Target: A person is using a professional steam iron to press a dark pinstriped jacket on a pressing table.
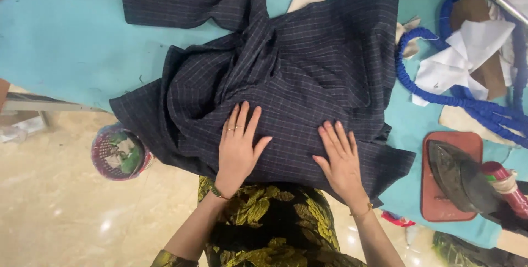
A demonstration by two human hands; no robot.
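Both hands, left (237, 151) and right (342, 161), lie flat with fingers spread on the dark checked cloth (286, 74), gripping nothing; it sits bunched on the teal surface (66, 41) ahead of them. Right of the right hand rests an iron (459, 176): smoothing sideways could drag cloth onto it, and wrinkles may set.

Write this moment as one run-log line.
left hand: flat on dark checked fabric | right hand: flat on fabric | iron: resting on red mat
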